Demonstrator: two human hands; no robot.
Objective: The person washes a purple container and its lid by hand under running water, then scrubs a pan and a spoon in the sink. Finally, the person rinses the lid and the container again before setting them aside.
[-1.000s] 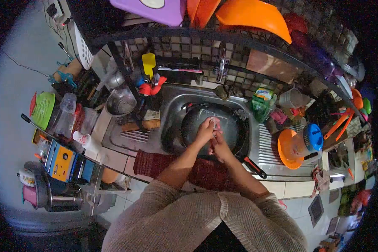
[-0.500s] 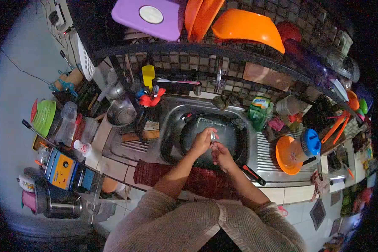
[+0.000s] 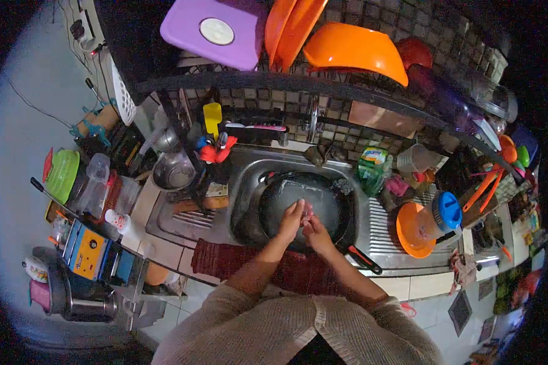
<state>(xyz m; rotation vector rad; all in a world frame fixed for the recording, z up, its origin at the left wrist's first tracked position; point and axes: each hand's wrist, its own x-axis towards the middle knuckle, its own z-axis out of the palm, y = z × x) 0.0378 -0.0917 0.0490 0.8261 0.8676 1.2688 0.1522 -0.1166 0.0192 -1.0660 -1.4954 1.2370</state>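
Observation:
Both hands are together over a dark pan of cloudy water, which sits in the steel sink. My left hand has its fingers closed around something small that I cannot make out. Touching it from the right, my right hand has curled fingers at the same small thing. A black and red handle sticks out over the sink's front edge, right of my right hand. A dark red cloth lies along the front edge under my forearms.
An orange plate and a blue-lidded jug stand on the right drainboard. A green bottle is behind the sink. Left are a metal bowl and a blue and orange box. A rack with orange bowls hangs above.
Both hands have shifted slightly left and down in the view, still together. The shiny metal bit seen at the fingertips before is no longer clear. The whole view has tilted a little.

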